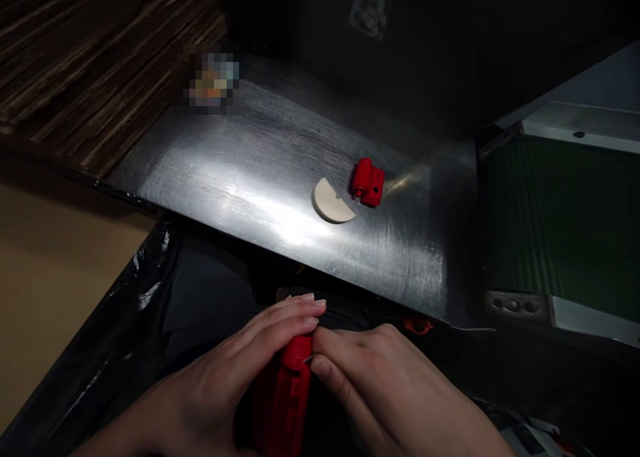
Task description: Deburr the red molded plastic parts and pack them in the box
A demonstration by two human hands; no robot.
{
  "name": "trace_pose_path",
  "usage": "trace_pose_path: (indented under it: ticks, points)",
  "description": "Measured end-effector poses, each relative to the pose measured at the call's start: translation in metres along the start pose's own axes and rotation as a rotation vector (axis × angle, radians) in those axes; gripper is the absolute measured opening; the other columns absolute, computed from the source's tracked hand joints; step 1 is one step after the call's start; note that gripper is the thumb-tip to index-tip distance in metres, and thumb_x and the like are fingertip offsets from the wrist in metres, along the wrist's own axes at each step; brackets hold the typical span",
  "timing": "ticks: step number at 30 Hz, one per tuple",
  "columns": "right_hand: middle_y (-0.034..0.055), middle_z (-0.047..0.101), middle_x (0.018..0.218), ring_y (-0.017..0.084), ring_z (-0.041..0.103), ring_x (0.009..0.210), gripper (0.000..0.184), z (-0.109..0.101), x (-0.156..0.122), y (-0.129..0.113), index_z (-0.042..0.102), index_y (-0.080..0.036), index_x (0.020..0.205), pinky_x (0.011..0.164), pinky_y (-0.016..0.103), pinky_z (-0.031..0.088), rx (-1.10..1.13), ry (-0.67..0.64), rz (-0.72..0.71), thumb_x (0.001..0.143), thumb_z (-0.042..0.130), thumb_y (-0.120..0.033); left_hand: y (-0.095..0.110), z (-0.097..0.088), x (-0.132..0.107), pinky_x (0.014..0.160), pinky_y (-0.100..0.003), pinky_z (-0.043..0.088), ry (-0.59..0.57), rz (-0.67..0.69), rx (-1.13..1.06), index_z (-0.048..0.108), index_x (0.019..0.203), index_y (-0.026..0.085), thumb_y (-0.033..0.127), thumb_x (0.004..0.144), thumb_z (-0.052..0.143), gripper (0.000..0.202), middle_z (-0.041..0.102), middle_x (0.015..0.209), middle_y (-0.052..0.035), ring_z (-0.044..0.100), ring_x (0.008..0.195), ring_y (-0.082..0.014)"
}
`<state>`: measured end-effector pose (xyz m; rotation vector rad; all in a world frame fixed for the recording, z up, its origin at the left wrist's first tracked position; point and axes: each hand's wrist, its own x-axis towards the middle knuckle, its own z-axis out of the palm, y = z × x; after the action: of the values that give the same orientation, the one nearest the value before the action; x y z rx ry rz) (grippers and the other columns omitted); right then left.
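Note:
A long red plastic part with slots along its side stands below the table's near edge, in front of my lap. My left hand wraps round it, with the fingers over its upper end. At that upper end my right hand pinches a thin metal pin between thumb and forefinger, its tip against the red part. On the metal table lie a smaller red plastic piece with a cylinder and holes, and beside it a cream half-disc with a small notch.
The brushed metal tabletop has its edge just beyond my hands. Stacked brown sheets lie at the left. A green conveyor belt runs at the right. A clear plastic bag lies at the back.

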<state>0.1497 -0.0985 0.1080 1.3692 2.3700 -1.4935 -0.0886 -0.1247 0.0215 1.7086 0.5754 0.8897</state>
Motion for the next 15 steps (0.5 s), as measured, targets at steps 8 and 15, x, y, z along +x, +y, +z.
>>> trace_pose_path:
  ticks: [8,15]
  points:
    - [-0.0013,0.07,0.085,0.016,0.063,0.068,0.04,-0.001,0.002,-0.004,0.057,-0.026,0.095,0.066,0.03,0.045,0.036,-0.02,0.008,0.117,0.03,-0.045,0.005,-0.002,0.0,0.125,-0.057,0.042,0.003,-0.09,0.001,0.026,0.168,0.032,0.022,0.074,0.09,0.115,0.043,0.169,-0.0147,0.044,0.153,-0.0423]
    - [-0.0041,0.058,0.078,0.013,0.053,0.068,0.04,-0.008,0.018,0.023,0.056,-0.023,0.089,0.069,0.028,0.041,0.215,-0.131,-0.129,0.116,0.034,-0.044,0.002,-0.011,-0.007,0.123,-0.059,0.043,-0.072,-0.146,0.098,0.027,0.169,0.03,0.028,0.076,0.09,0.112,0.048,0.166,-0.0168,0.047,0.151,-0.0438]
